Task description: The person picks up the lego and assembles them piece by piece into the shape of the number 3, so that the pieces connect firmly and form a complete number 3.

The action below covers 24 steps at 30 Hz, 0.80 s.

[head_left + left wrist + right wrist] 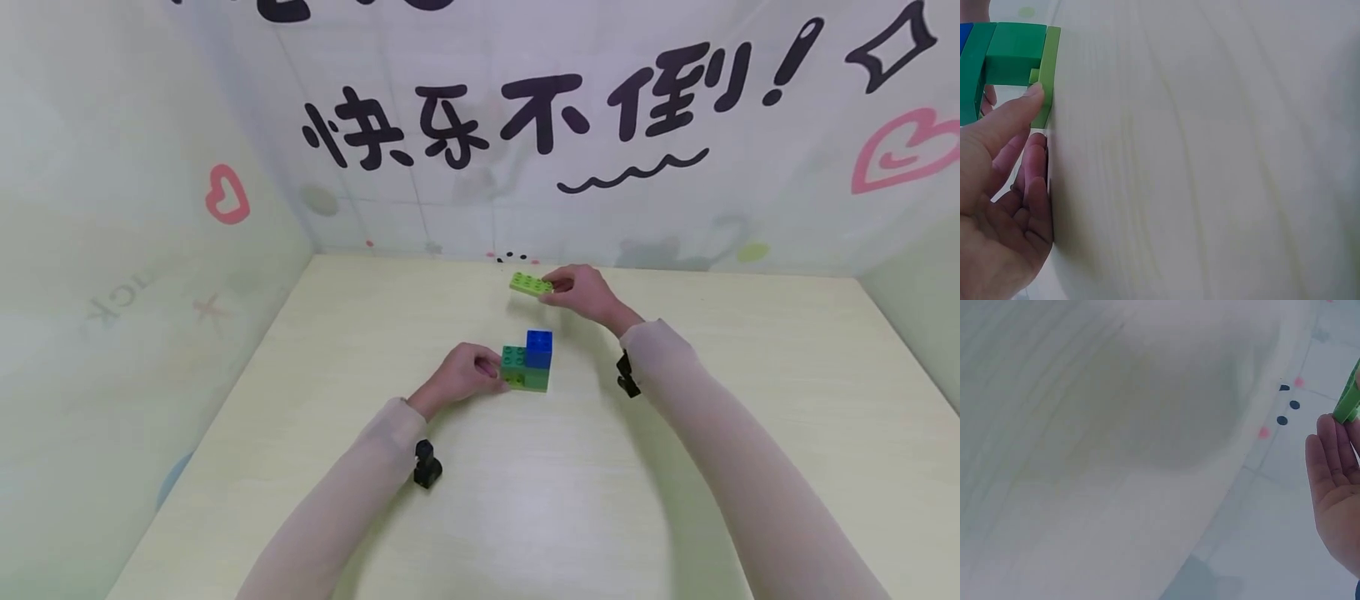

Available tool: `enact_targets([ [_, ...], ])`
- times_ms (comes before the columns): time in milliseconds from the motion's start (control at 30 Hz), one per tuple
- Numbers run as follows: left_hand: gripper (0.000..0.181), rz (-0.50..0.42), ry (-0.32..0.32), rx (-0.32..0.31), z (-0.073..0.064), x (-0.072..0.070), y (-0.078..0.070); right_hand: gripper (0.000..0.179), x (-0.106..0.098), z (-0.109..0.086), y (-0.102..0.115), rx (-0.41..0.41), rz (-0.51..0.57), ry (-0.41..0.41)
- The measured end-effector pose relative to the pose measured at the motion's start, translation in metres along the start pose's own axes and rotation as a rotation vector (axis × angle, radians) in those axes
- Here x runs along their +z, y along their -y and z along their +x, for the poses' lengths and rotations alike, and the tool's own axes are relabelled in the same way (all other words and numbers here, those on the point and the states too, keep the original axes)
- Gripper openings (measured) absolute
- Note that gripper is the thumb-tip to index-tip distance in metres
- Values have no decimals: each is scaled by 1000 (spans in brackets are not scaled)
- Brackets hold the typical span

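A small stack of toy building bricks (536, 380) stands on the table, with a blue brick (539, 348) on top beside a dark green brick (513, 357). My left hand (462, 372) holds the stack from its left side. In the left wrist view the thumb (1015, 112) lies against the lime bottom brick (1051, 59), below an open gap under the green bricks. Farther back, my right hand (588, 293) pinches a lime green studded brick (530, 284) by its right end, raised over the table. Only a corner of that brick (1349, 403) enters the right wrist view.
The pale wooden table (480, 517) meets a printed back wall (480, 217) with black lettering just behind the right hand. A side wall (90, 375) borders the table on the left, another (915, 250) on the right. Both wrists carry small black devices (427, 465).
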<state>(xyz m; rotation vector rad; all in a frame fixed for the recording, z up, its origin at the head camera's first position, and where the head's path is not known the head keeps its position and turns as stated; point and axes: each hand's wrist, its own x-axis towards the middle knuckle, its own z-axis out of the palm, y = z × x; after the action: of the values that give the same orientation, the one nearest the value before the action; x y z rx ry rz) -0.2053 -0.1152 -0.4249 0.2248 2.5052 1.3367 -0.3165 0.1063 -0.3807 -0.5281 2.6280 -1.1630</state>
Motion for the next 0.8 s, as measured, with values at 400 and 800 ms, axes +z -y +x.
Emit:
enact_targets([
  [400, 34, -7, -1, -16, -1, -2, -4, 44, 1, -17, 18, -106, 1, 8],
  [800, 34, -16, 2, -8, 0, 0, 0, 44, -10, -41, 29, -183, -33, 22],
])
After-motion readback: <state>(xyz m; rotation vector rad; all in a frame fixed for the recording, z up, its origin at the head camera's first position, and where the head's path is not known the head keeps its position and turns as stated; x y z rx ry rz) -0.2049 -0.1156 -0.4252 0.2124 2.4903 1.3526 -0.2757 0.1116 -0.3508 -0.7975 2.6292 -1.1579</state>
